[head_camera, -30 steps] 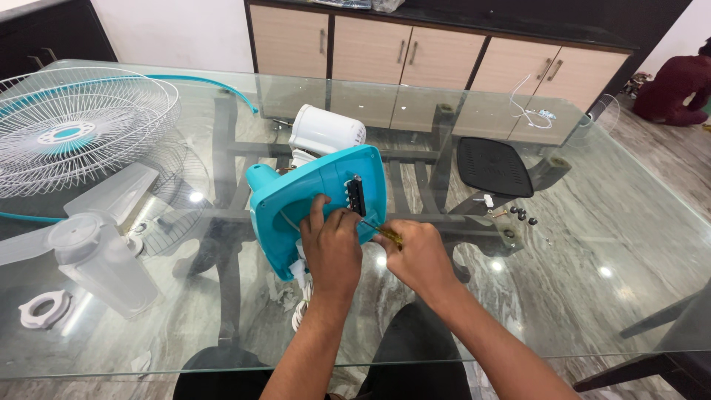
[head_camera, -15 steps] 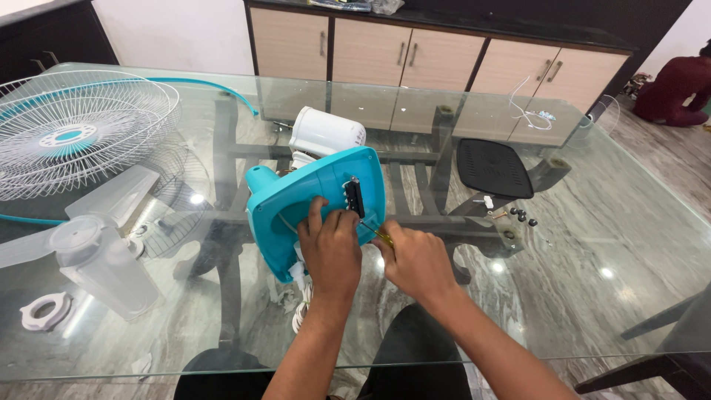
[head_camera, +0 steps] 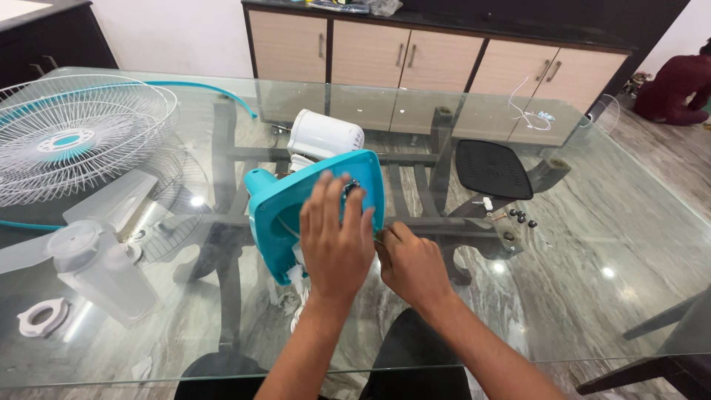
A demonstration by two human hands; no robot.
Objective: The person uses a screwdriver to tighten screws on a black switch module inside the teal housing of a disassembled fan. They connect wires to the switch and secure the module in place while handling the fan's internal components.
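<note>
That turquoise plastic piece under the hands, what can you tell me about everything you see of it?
The turquoise plastic fan base is a flat, squarish shell with rounded corners and a stubby neck at its upper left. It looks like glossy moulded plastic. It stands tilted on edge on the glass tabletop, with the white plastic motor housing just behind it. The left hand lies spread flat over its face, covering a dark fitting near its middle. The right hand is at its right edge, fingers pinched around something small.
</note>
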